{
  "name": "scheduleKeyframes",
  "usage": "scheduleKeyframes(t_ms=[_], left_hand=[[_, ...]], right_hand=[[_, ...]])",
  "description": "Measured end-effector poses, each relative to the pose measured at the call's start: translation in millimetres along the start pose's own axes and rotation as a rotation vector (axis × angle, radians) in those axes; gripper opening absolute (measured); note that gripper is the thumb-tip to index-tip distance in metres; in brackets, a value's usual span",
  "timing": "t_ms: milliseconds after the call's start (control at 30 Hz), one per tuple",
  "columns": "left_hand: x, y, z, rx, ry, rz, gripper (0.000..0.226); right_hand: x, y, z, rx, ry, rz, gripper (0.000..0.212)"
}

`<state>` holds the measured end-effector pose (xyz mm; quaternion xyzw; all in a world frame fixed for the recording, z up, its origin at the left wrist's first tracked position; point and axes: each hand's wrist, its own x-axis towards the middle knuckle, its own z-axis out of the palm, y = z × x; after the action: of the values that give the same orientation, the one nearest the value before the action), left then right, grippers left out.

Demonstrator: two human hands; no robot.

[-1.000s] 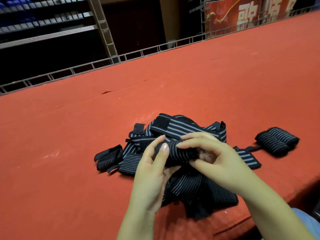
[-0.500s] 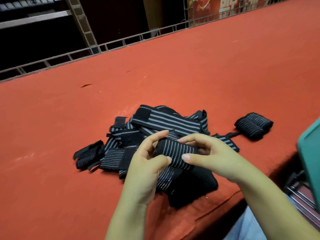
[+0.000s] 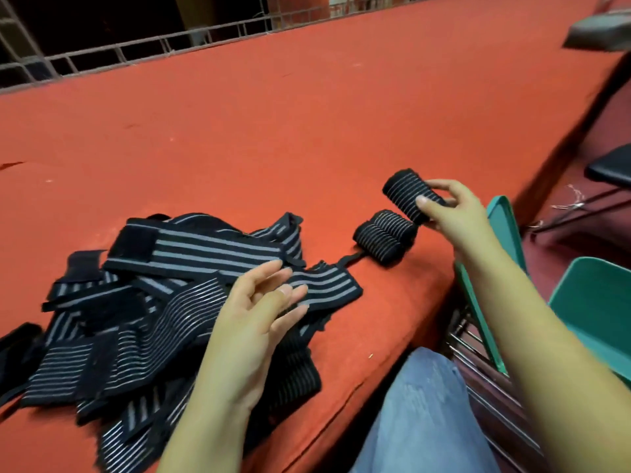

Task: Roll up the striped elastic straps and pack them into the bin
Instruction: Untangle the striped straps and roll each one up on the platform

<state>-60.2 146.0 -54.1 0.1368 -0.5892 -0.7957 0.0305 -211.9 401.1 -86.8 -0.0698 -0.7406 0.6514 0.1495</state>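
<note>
Gripping tight black grey-striped roll (image 3: 411,194), right hand (image 3: 450,213).

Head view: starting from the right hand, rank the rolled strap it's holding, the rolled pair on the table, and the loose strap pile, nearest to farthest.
From the right hand:
1. Held rolled strap: pinched in its fingers, raised off the table.
2. Rolled pair: on the red table, just below-left of that hand.
3. Loose strap pile: far left, under the open left hand.

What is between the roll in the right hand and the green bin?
Nothing visible. The right hand holds the roll above the table edge, and the green bin stands right beside that hand, off the edge. The other rolls lie on the table, away from that way.
</note>
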Motion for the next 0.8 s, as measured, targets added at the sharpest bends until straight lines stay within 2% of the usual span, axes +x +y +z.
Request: scheduleKeyframes(t_ms=[167,433,500,600,700,800], left_hand=[[25,-9,29,0.036,-0.047,-0.037,0.024],[45,-20,29,0.06,-0.044,-0.056,0.025],[46,-22,28,0.055,-0.04,-0.063,0.026],[44,-21,27,0.057,-0.038,-0.058,0.026],[38,-16,19,0.056,-0.015,-0.023,0.025],[29,-7,3,0.037,0.048,0.036,0.024]], right_hand=[[69,45,2,-0.171,0.037,0.107,0.026],[96,77,15,-0.302,-0.045,0.226,0.026],[95,73,14,-0.487,-0.075,0.19,0.032],[88,61,17,-0.717,-0.024,0.117,0.044],[61,34,31,-0.687,0.029,-0.078,0.044],[16,4,54,-0.569,-0.05,-0.293,0.038]])
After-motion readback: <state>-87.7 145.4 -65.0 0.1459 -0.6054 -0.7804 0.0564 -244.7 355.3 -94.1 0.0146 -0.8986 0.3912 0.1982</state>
